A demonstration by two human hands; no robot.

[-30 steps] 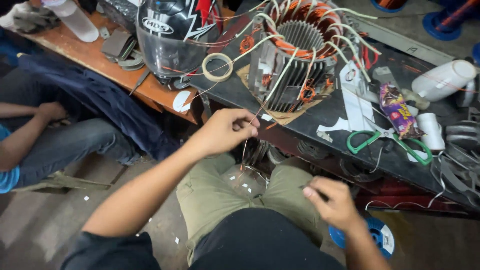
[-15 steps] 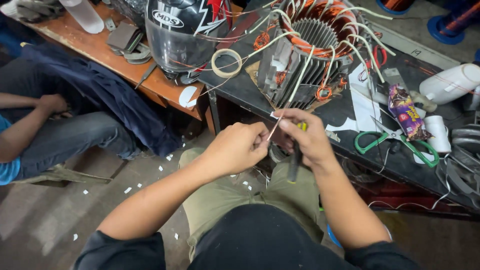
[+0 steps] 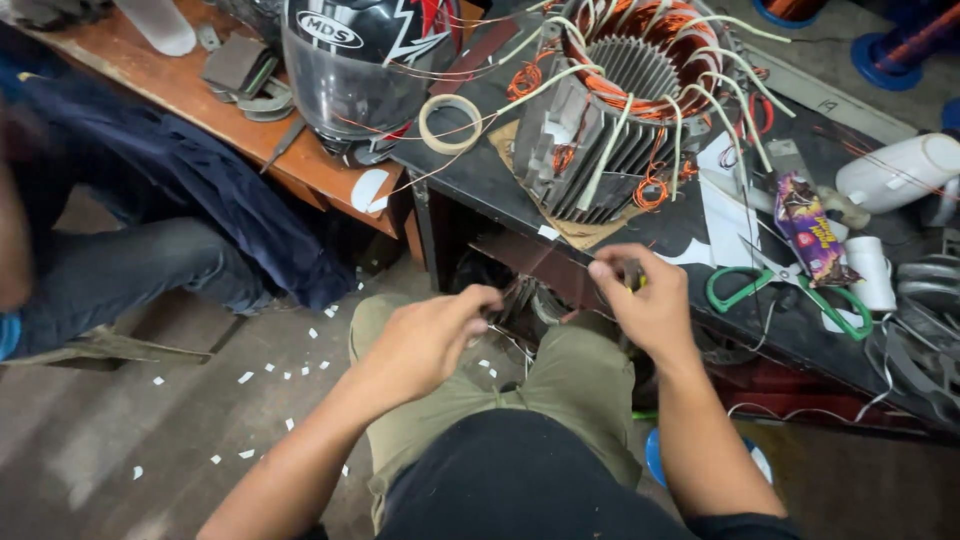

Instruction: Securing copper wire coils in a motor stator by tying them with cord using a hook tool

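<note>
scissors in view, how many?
1. Green-handled scissors lie on the dark bench, right of the person's right hand and just below the purple snack wrapper. More could be hidden in the clutter at the right edge.

We have a single view, from a camera worn on the head, looking steeply down over our own lap and forearms. Our left hand (image 3: 432, 335) and right hand (image 3: 645, 300) sit close below the lens, near the middle of the picture. The dark bench (image 3: 470, 185) runs across the upper part, slightly tilted, near enough to show fine wires. The floor (image 3: 150, 430) fills the lower left, farther off.
</note>
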